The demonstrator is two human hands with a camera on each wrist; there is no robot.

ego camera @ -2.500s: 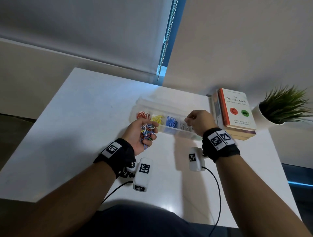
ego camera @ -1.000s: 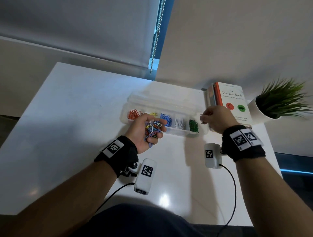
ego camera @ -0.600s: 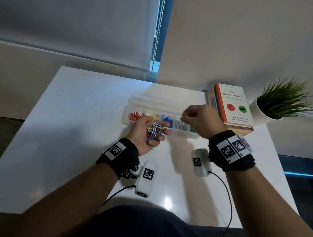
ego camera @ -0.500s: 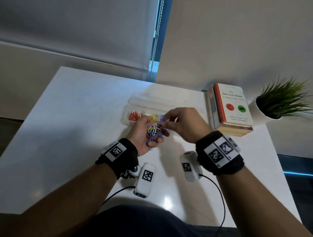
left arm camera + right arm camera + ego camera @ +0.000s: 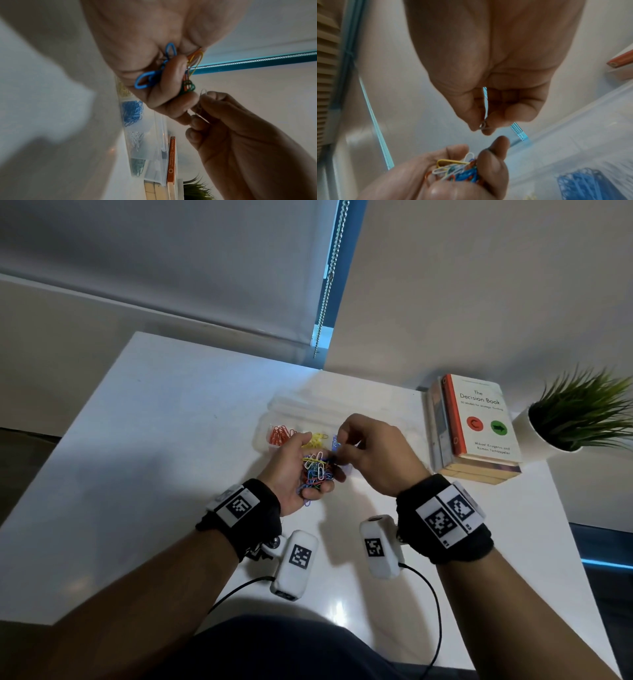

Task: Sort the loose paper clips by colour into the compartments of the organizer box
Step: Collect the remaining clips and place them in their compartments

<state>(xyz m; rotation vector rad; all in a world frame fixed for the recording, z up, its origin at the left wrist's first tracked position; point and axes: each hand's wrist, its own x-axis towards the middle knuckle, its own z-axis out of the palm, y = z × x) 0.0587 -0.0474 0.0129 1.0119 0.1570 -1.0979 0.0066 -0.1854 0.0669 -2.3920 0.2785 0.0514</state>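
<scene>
The left hand (image 5: pixel 294 470) cups a mixed bunch of paper clips (image 5: pixel 317 472) just in front of the organizer box (image 5: pixel 265 428). They look light, springy and prone to tangling, so each is best pinched by one loop. The right hand (image 5: pixel 371 453) pinches a pale clip (image 5: pixel 483 125) at its fingertips; its colour is unclear, and the hands hide the box's right compartments.

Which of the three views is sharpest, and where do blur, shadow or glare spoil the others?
Head view: sharpest; the book title is readable, both hands cast shadows on the table, and glare spots its near edge. Left wrist view: dim, the organizer box smeared by blur. Right wrist view: the right hand is soft, its pinched pale clip barely resolved.
</scene>
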